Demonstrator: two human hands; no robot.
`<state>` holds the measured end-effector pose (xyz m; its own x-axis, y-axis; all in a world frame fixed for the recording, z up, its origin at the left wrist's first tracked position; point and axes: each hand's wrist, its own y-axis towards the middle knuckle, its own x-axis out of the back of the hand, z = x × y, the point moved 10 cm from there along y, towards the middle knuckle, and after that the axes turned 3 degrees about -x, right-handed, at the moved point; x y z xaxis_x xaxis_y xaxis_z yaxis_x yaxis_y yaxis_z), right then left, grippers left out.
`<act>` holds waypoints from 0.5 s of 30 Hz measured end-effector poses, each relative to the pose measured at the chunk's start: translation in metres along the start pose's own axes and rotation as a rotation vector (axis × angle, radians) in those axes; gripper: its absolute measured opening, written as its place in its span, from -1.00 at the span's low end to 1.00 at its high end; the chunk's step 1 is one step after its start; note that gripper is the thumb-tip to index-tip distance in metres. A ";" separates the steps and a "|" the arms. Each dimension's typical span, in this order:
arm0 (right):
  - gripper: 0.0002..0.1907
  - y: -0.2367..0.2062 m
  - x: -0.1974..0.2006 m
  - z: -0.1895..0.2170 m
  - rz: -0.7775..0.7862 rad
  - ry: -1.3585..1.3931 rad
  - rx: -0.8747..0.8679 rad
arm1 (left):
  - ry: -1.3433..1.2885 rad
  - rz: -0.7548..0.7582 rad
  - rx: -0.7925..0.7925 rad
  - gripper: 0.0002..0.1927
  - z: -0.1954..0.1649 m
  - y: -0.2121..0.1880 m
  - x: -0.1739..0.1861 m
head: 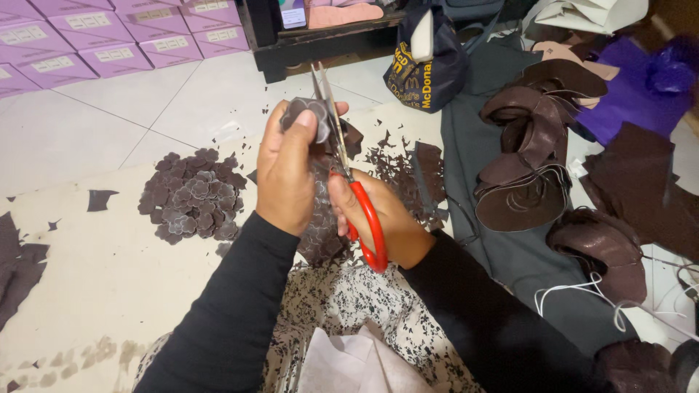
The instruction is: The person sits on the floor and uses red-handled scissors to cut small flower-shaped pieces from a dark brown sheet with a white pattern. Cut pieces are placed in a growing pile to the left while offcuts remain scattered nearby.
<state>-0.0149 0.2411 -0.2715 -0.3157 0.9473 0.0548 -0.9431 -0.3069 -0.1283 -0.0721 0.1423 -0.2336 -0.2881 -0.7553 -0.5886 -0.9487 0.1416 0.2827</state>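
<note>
Near the middle of the frame the left hand (285, 171) has its grip clamped on a dark brown flower-shaped piece (306, 116), thumb pressed on its face and fingers wrapped behind it. From that piece a strip of dark material (320, 225) with scalloped edges hangs down between the two wrists. The right hand (378, 218), just right of centre, has its grip closed through the red handles of a pair of scissors (342, 156). The steel blades point up and lie against the right edge of the flower-shaped piece; they look nearly together.

At the left of centre a heap of cut flower shapes (193, 196) rests on a cream sheet (95, 276) spread over the tiled floor (109, 109). Small dark offcuts (397, 164) lie scattered right of the hands. Stacked brown leather pieces (528, 160) sit at the right, purple boxes (109, 36) at the upper left, and a dark bag (426, 62) at the top centre.
</note>
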 end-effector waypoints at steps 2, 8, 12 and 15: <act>-0.48 -0.001 -0.003 0.002 0.036 0.034 0.015 | 0.043 -0.006 -0.016 -0.83 -0.003 0.001 0.004; -0.50 -0.004 -0.007 0.009 0.089 0.027 0.043 | 0.286 0.057 -0.100 -0.84 -0.016 0.002 0.012; -0.51 -0.005 -0.004 0.004 0.063 0.031 -0.028 | 0.306 0.072 -0.128 -0.84 -0.020 0.002 0.014; -0.51 -0.005 -0.002 0.005 0.050 0.041 -0.043 | 0.321 0.081 -0.119 -0.84 -0.022 0.003 0.015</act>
<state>-0.0103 0.2399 -0.2659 -0.3571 0.9340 0.0071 -0.9205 -0.3506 -0.1726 -0.0767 0.1174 -0.2249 -0.2880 -0.9100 -0.2983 -0.8973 0.1476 0.4161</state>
